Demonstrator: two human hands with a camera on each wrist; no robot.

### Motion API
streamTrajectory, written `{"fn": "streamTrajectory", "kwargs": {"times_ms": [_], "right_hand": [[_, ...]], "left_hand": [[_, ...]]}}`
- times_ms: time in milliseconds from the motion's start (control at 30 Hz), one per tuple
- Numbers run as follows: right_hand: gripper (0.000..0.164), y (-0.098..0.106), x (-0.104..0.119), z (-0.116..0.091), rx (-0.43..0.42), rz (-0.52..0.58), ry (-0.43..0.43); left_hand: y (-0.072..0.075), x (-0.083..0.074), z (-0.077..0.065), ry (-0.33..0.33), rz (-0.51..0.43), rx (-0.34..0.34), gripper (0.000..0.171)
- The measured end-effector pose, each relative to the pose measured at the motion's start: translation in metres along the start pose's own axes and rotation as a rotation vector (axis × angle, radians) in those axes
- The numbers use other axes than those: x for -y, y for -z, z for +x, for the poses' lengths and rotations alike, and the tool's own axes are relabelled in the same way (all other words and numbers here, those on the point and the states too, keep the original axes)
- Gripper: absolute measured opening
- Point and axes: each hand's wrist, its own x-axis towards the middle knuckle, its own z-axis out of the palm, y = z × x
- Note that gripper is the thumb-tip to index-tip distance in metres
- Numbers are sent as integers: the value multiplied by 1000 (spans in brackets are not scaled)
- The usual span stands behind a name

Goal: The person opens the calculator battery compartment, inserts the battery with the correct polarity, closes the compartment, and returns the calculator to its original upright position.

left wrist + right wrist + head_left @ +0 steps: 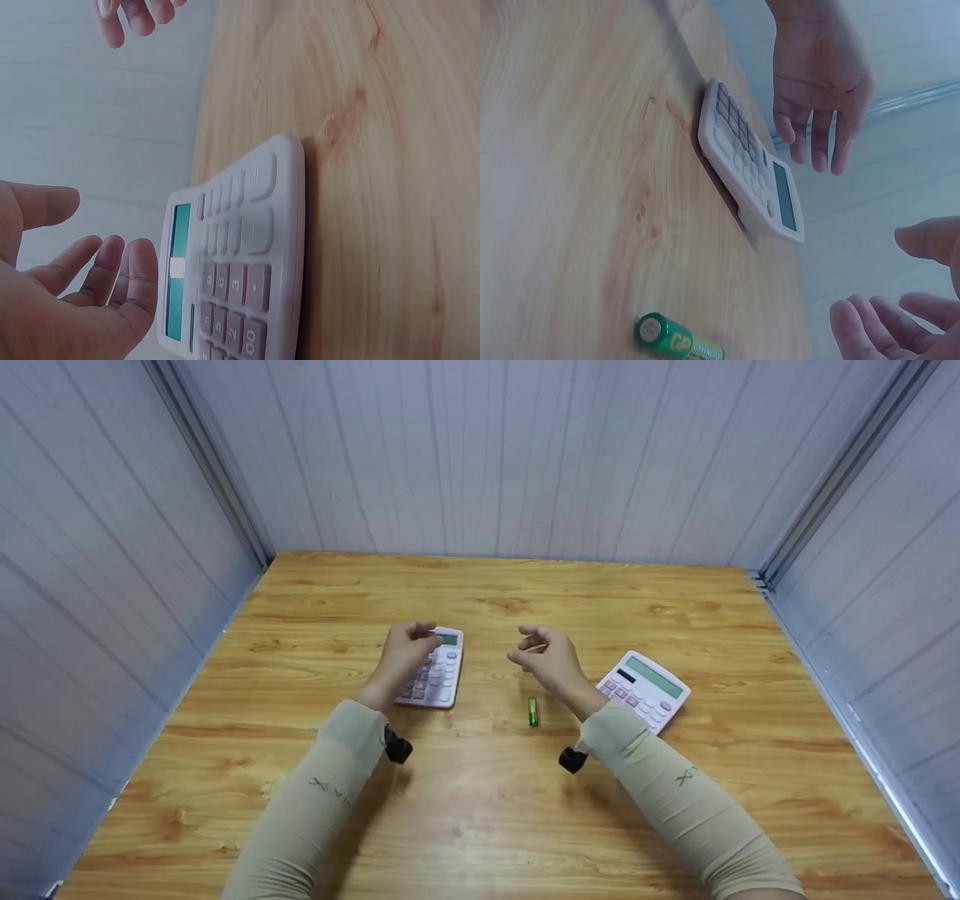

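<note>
Over the left calculator [448,675] hovers my left hand [407,652], its fingers loosely bent and holding nothing. That calculator is pale pink with a green display, and the hand covers part of its keys in the head view. My right hand [551,660] hangs in the air above the table, empty, with thumb and fingers apart. Below it a green GP battery [532,711] lies on the wood; the right wrist view shows one end of the battery [664,335]. A second pale pink calculator [651,688] lies angled beside the right forearm, partly hidden by the sleeve.
The wooden table [480,825] carries both calculators and the battery. Pale panelled walls [480,457] rise behind the table and on both sides. A small black wrist device [397,745] sits under the left cuff, and another black device [572,760] under the right.
</note>
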Motion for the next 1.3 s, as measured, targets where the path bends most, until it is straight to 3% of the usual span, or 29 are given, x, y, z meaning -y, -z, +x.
{"fn": "streamTrajectory", "kwargs": {"times_ms": [1300], "right_hand": [[54, 69, -18, -17, -18, -57, -56]], "left_hand": [[-78, -22, -11, -91, -67, 181, 41]]}}
